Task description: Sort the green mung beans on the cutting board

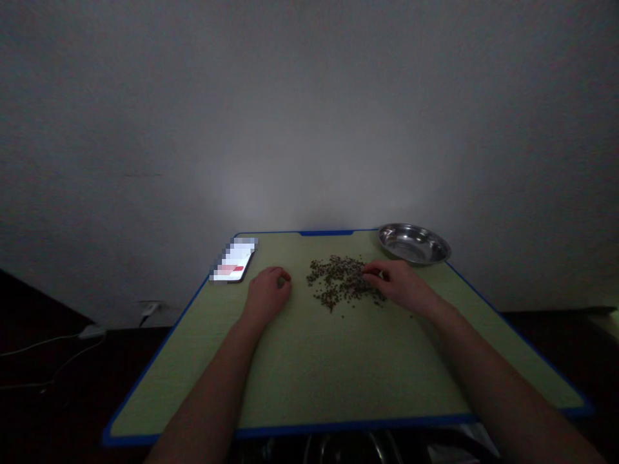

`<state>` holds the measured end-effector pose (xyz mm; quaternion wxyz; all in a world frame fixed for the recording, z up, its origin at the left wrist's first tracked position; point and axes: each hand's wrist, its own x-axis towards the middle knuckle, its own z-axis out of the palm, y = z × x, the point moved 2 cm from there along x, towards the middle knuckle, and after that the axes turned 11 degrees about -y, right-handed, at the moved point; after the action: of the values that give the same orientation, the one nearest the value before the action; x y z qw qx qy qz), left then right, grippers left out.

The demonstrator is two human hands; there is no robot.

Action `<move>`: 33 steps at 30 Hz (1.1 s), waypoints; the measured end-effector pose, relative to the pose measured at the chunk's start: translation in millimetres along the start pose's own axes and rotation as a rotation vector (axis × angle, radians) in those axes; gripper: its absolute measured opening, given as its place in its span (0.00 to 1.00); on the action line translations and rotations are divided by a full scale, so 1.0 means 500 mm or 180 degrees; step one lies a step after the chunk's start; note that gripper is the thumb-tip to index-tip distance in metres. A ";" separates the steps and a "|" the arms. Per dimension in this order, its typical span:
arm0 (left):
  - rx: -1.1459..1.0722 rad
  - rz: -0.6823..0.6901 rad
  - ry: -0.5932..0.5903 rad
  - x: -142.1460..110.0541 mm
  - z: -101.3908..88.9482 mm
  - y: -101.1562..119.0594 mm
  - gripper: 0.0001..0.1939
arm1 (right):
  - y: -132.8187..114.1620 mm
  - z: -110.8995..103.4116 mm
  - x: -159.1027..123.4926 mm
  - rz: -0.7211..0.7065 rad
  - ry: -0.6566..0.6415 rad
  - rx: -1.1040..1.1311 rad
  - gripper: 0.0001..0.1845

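A loose spread of small brown, bead-like grains (pixel 338 280) lies on the light green tabletop (pixel 333 367). My right hand (pixel 399 281) is over the right edge of the spread, thumb and fingers drawn together in a pinch. Whatever is between those fingertips is too small to make out. To the left of the grains, my left hand (pixel 268 293) rests on the table, its fingers curled in toward the thumb. Its fingertips are partly hidden, and I cannot make out anything in them.
A shiny shallow metal bowl (pixel 413 245) stands at the back right corner. On the left edge lies a lit phone (pixel 235 261), partly blurred out. The table has a blue rim (pixel 326 232) and stands before a pale wall (pixel 309 129). Cables (pixel 80 351) hang at the lower left.
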<state>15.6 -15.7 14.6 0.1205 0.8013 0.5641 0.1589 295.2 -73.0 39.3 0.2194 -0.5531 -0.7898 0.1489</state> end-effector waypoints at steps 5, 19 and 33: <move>-0.0003 0.0026 0.0002 0.001 -0.001 0.000 0.11 | -0.013 0.015 0.008 0.0047 0.0129 0.0102 0.09; -0.0004 0.0010 0.0020 -0.001 -0.001 0.004 0.11 | -0.029 0.038 0.012 0.0168 0.0677 0.1014 0.06; -0.0010 0.0006 0.0023 0.002 0.002 -0.002 0.11 | -0.024 0.038 0.010 -0.0030 0.0444 0.0506 0.05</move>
<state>15.5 -14.6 13.3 0.1196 0.8010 0.5636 0.1627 274.3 -72.6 29.9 0.3178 -0.5392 -0.7609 0.1713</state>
